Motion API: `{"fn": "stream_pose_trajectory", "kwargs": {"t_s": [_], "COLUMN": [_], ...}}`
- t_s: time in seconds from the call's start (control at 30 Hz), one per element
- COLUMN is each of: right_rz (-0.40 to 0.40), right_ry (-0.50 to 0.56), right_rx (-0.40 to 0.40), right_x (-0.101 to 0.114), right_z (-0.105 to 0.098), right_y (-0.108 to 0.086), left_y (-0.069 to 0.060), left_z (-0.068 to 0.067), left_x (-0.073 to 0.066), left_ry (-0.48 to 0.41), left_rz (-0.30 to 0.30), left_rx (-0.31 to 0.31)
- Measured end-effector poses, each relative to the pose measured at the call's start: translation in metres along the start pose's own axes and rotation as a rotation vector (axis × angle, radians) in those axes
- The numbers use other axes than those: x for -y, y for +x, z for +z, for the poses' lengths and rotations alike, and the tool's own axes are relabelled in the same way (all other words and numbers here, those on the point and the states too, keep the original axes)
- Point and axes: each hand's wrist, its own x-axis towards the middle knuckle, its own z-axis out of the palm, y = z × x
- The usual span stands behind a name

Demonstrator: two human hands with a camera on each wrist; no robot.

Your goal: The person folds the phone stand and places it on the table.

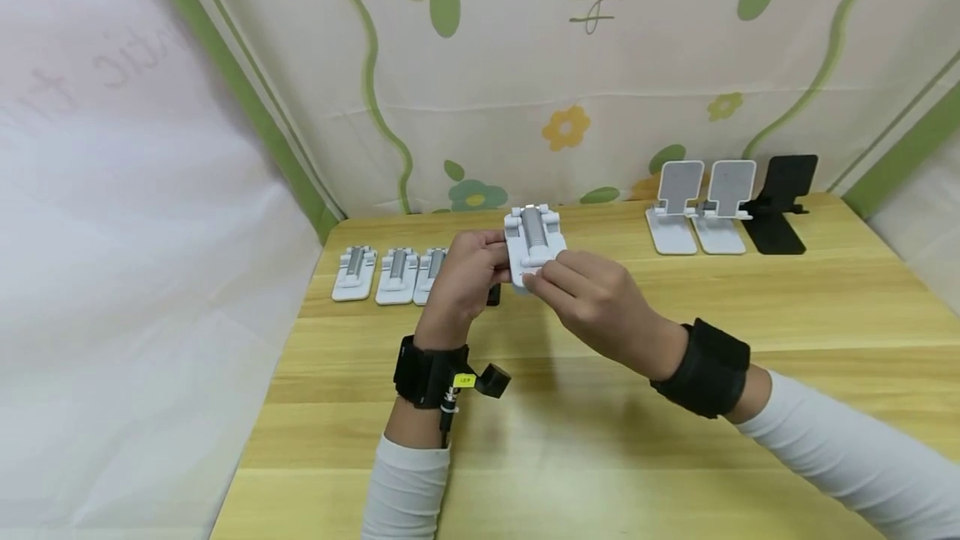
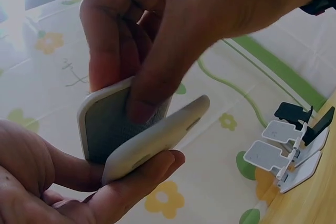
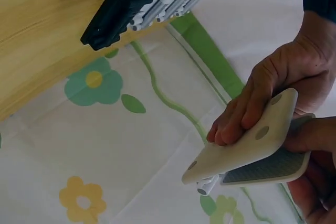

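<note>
A white folding phone stand (image 1: 534, 247) is held above the table between both hands, its grey hinged arm facing up. My left hand (image 1: 467, 273) grips the stand's white base (image 2: 152, 142) from the left, fingers beneath it. From the right, my right hand (image 1: 592, 294) pinches the grey-padded plate (image 2: 102, 127), its thumb on the pad. Plate and base stand apart at a narrow angle, as both wrist views show. Round grey feet dot the underside of the base (image 3: 247, 142).
Folded white stands (image 1: 354, 273) lie in a row at the table's left, with a black folded stand (image 3: 118, 14) mostly hidden behind my left hand in the head view. At back right stand two unfolded white stands (image 1: 671, 232) and a black one (image 1: 776, 232). A patterned curtain (image 1: 487, 65) closes the back.
</note>
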Motion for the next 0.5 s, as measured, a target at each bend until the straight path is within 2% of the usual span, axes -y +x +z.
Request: {"fn": "stream_pose_trajectory", "kwargs": {"t_s": [0.07,0.13,0.2,0.3,0.4,0.5], "right_rz": [0.065,0.183,0.356,0.666,0.971,1.201], "right_ry": [0.046,0.161,0.288,0.462,0.653,0.950], "right_rx": [0.026,0.042,0.074,0.150,0.300,0.426], "right_x": [0.000,-0.002,-0.007,-0.019,-0.033,-0.044], "right_z": [-0.002,-0.005,-0.011,-0.019,-0.023,-0.022], "right_y": [0.000,0.002,0.004,0.008,0.010,0.009], "left_y": [0.001,0.001,0.002,0.001,0.000,-0.001], "left_z": [0.000,-0.001,-0.001,-0.001,0.000,0.002], "left_x": [0.000,0.000,0.000,0.000,0.001,-0.001], "left_ry": [0.004,-0.001,-0.010,-0.023,-0.021,-0.010], "left_rz": [-0.007,-0.016,-0.022,-0.016,0.002,0.011], "left_rx": [0.001,0.003,0.003,0.006,0.006,0.007]}}
